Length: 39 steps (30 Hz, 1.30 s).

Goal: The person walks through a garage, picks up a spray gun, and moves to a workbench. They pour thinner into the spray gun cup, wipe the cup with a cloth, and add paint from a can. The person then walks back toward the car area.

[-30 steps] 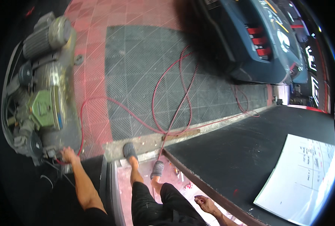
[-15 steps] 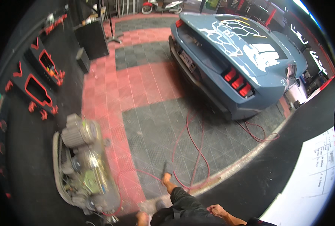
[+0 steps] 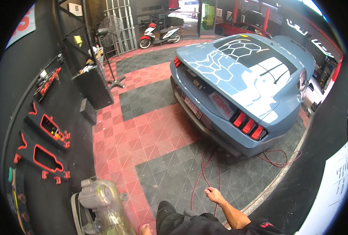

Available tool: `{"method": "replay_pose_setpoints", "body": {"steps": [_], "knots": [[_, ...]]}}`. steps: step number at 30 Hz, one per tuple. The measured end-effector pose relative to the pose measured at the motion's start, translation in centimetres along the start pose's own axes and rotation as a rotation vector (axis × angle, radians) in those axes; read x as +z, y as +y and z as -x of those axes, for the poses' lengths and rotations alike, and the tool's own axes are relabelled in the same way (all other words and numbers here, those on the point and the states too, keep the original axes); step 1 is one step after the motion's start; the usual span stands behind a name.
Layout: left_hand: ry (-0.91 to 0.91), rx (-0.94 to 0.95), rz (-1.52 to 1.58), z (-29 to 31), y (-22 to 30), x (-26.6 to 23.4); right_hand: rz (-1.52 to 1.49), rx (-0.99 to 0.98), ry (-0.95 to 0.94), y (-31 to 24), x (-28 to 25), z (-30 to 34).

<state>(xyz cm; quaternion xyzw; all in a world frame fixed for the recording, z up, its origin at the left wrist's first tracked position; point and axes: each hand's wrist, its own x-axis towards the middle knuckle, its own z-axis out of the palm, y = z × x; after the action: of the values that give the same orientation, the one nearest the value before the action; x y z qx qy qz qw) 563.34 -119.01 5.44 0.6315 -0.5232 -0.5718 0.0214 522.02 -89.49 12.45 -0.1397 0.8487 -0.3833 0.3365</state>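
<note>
My right hand [image 3: 214, 194] is in front of me at the lower middle, its fingers curled in a loose fist. I see nothing in it. A red hose [image 3: 193, 188] lies on the floor beyond it, and one strand passes behind the fingers in the picture. My left hand [image 3: 145, 229] shows only in part at the lower edge, low beside my leg; its fingers are mostly hidden. Nearest to it stands a dusty air compressor [image 3: 99, 196] with a motor and a belt guard. Ahead is the rear of a blue-grey car [image 3: 236, 109].
Tool holders with red edges [image 3: 46, 156] hang on the black left wall. Further on are a dark cabinet [image 3: 91, 88], a standing fan [image 3: 112, 31] and a scooter [image 3: 160, 35]. A whiteboard [image 3: 330, 188] is at the right. Red and grey tiles [image 3: 142, 137] cover the floor.
My view has tilted up, so the car and floor sit lower and the scooter shows whole. My right hand has swung forward from beside my leg. The left stays at the lower edge.
</note>
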Motion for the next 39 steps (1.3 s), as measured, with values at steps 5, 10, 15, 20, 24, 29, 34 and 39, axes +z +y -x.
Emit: {"method": "replay_pose_setpoints", "body": {"steps": [5, 10, 15, 20, 24, 29, 34, 39], "knots": [[-0.046, -0.041, -0.089, -10.4, 9.6, 2.8, 0.195, -0.109, -0.101, -8.5, 0.8, -8.5], [-0.111, -0.108, -0.203, -21.6, 18.6, 3.6, 0.424, -0.018, -0.242, -11.6, 2.7, -16.7], [-0.101, -0.075, -0.189, -31.4, 27.6, 0.3, 0.302, -0.072, -0.074, -22.3, 0.0, -25.6], [-0.004, 0.189, 0.075, -41.5, 46.6, 0.6, -0.178, -0.145, 0.157, -40.5, -3.7, -38.2], [-0.113, 0.414, -0.004, -42.2, 71.9, 5.5, -0.357, -0.446, 0.332, -52.7, -8.7, -48.8], [-0.036, 0.598, -0.158, -51.7, 81.5, 8.9, -0.251, -0.552, 0.286, -63.5, -13.4, -64.7], [-0.072, 0.423, -0.327, -55.1, 85.2, 11.2, 0.003, -0.477, 0.116, -72.7, -17.7, -75.0], [-0.047, 0.271, -0.423, -59.9, 81.7, 12.0, 0.255, -0.474, -0.174, -76.5, -17.3, -85.4]]}}
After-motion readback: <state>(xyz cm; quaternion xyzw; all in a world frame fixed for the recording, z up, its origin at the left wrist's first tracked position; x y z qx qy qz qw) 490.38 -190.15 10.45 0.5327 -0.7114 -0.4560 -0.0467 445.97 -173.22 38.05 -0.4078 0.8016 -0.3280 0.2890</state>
